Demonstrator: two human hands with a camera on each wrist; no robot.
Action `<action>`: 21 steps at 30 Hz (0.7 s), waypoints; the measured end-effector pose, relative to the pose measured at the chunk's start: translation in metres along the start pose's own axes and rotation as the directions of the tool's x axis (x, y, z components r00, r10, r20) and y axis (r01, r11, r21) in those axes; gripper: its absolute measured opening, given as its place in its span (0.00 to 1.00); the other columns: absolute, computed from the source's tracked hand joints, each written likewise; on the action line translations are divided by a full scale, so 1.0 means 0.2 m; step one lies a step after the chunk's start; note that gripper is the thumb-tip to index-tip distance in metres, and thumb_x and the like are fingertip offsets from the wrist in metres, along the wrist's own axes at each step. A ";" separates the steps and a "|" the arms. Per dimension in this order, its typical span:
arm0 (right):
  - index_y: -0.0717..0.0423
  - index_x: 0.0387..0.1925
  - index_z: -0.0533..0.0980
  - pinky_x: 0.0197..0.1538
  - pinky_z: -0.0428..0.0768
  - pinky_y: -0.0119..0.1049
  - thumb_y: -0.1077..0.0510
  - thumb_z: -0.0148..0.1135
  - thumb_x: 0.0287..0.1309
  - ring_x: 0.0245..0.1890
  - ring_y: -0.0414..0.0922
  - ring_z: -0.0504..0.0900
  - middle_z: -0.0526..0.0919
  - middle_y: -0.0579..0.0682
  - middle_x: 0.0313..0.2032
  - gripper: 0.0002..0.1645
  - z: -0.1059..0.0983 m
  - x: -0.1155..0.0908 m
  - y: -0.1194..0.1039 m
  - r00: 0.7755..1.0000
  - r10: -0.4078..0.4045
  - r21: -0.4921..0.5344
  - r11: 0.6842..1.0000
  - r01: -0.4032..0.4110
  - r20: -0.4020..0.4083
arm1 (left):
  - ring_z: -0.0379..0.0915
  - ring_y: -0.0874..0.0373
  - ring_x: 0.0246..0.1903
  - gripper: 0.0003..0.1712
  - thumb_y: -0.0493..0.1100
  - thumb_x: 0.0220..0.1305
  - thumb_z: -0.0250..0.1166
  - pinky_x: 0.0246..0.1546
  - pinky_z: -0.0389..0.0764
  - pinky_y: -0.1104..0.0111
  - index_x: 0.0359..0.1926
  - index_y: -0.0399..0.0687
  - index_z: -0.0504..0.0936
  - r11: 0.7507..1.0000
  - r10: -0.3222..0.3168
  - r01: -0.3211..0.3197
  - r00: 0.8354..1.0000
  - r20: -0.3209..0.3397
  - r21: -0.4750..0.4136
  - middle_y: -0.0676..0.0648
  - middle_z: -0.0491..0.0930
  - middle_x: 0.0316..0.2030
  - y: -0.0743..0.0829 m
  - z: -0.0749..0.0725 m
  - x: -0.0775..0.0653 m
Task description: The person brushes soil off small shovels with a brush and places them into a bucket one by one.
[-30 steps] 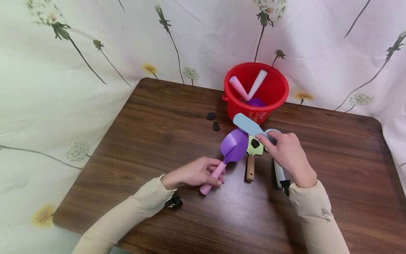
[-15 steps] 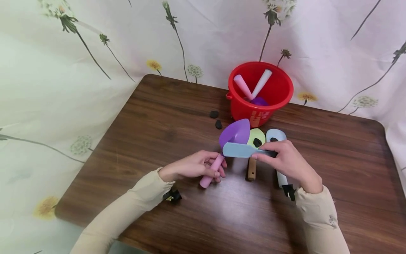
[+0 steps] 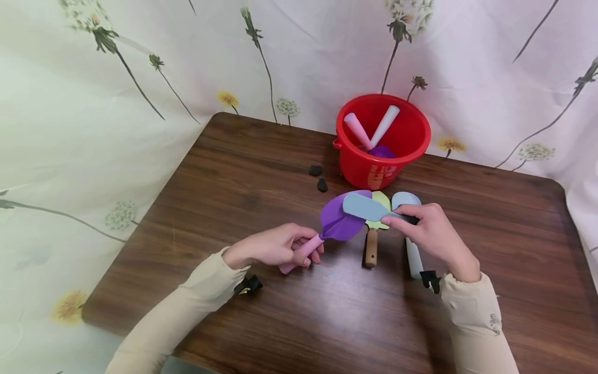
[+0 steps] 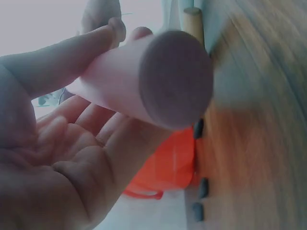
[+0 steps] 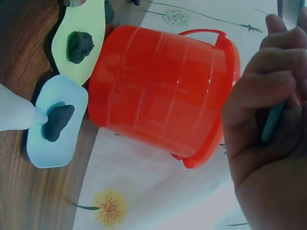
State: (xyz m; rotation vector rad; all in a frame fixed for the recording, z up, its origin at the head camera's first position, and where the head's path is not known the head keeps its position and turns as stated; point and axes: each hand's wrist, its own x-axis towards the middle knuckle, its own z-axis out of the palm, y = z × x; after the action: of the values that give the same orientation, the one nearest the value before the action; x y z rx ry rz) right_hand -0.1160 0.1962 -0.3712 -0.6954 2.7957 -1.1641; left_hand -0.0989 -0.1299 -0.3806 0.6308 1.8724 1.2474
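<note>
Tabletop edges [image 3: 162,209] lie well beyond left hand [image 3: 280,246], gripping purple scoop [image 3: 340,227], and right hand [image 3: 441,240], pinching blue spatula [image 3: 366,207].

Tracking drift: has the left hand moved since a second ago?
Yes: in the head view, the left hand shifted left relative to the red plastic bucket.

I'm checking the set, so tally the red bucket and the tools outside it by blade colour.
Red bucket: 1
Purple tool, in the left hand: 1
Green tool, on the table: 1
Light blue tools: 2, one in the right hand, the other on the table
Total: 5
</note>
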 end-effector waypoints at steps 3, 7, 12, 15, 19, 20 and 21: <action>0.47 0.33 0.84 0.23 0.69 0.28 0.52 0.69 0.56 0.19 0.38 0.70 0.74 0.43 0.16 0.04 -0.01 0.00 0.01 0.999 0.014 0.006 1.000 -0.014 -0.032 | 0.80 0.62 0.30 0.14 0.30 0.61 0.62 0.24 0.79 0.71 0.48 0.42 0.77 0.992 -0.005 0.008 1.000 -0.026 0.123 0.46 0.86 0.39 0.01 -0.01 -0.02; 0.47 0.32 0.84 0.22 0.69 0.28 0.52 0.69 0.56 0.17 0.38 0.71 0.76 0.44 0.16 0.04 -0.02 0.00 0.01 0.996 0.036 0.008 0.999 -0.036 -0.078 | 0.80 0.61 0.29 0.14 0.32 0.60 0.62 0.26 0.79 0.72 0.47 0.47 0.79 0.955 0.026 -0.005 0.997 -0.069 0.296 0.53 0.86 0.36 0.03 -0.02 -0.03; 0.49 0.29 0.82 0.21 0.67 0.29 0.48 0.68 0.56 0.16 0.40 0.70 0.73 0.44 0.14 0.10 -0.04 -0.01 0.03 0.984 0.092 -0.043 0.994 -0.100 -0.149 | 0.82 0.59 0.31 0.14 0.32 0.58 0.63 0.33 0.78 0.76 0.45 0.48 0.79 0.905 0.058 -0.009 0.993 -0.103 0.425 0.56 0.86 0.34 0.04 -0.03 -0.04; 0.51 0.27 0.82 0.21 0.65 0.28 0.47 0.69 0.56 0.15 0.40 0.68 0.71 0.44 0.12 0.12 -0.05 -0.02 0.07 0.977 0.074 -0.143 0.984 -0.104 -0.201 | 0.80 0.63 0.30 0.12 0.33 0.59 0.64 0.32 0.78 0.76 0.43 0.49 0.79 0.896 0.068 -0.017 0.993 -0.099 0.443 0.57 0.85 0.32 0.06 -0.04 -0.04; 0.53 0.28 0.83 0.22 0.66 0.27 0.47 0.68 0.56 0.15 0.38 0.68 0.75 0.44 0.14 0.13 -0.08 -0.05 0.11 0.970 0.085 -0.204 0.970 -0.133 -0.229 | 0.76 0.66 0.25 0.09 0.37 0.62 0.65 0.26 0.78 0.74 0.43 0.50 0.78 0.900 0.117 -0.067 0.989 -0.092 0.430 0.56 0.83 0.30 0.10 -0.05 -0.04; 0.53 0.28 0.83 0.22 0.66 0.27 0.47 0.68 0.56 0.14 0.38 0.68 0.75 0.45 0.14 0.13 -0.09 -0.06 0.12 0.968 0.100 -0.197 0.969 -0.146 -0.229 | 0.74 0.66 0.24 0.11 0.39 0.62 0.66 0.24 0.77 0.74 0.45 0.50 0.79 0.898 0.140 -0.079 0.984 -0.111 0.434 0.55 0.81 0.30 0.11 -0.06 -0.03; 0.53 0.29 0.84 0.22 0.66 0.27 0.47 0.68 0.56 0.14 0.38 0.67 0.76 0.45 0.14 0.13 -0.09 -0.06 0.12 0.967 0.108 -0.193 0.969 -0.155 -0.233 | 0.73 0.66 0.23 0.12 0.40 0.61 0.67 0.23 0.76 0.74 0.47 0.50 0.79 0.896 0.161 -0.084 0.977 -0.141 0.435 0.54 0.81 0.30 0.13 -0.07 -0.02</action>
State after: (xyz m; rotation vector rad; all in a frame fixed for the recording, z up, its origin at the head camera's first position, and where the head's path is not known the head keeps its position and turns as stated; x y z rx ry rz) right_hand -0.1184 0.2289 -0.3768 -0.4014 3.1276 -0.9884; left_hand -0.1081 -0.1302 -0.3524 0.9087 2.3129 0.9943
